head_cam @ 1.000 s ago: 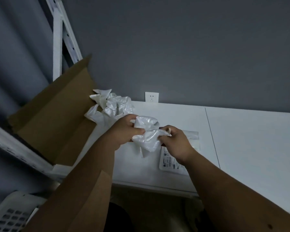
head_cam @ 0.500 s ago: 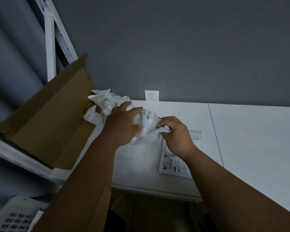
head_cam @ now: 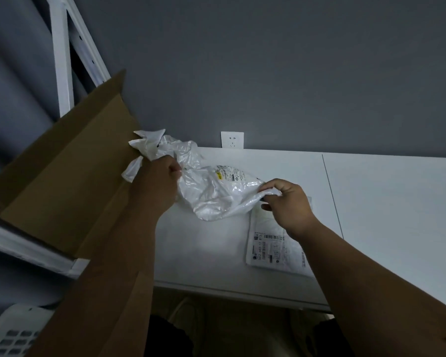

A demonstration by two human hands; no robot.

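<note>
Now the plastic bag (head_cam: 216, 194) is stretched out between the left hand (head_cam: 160, 181) and right hand (head_cam: 286, 202), no longer bunched. Each hand pinches an end above the surface (head_cam: 384, 202), so flattening looks underway.

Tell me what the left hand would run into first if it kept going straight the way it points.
Probably the crumpled plastic pile just beyond the left hand, beside the cardboard box, then the grey wall. Depth is unclear from one view.
</note>
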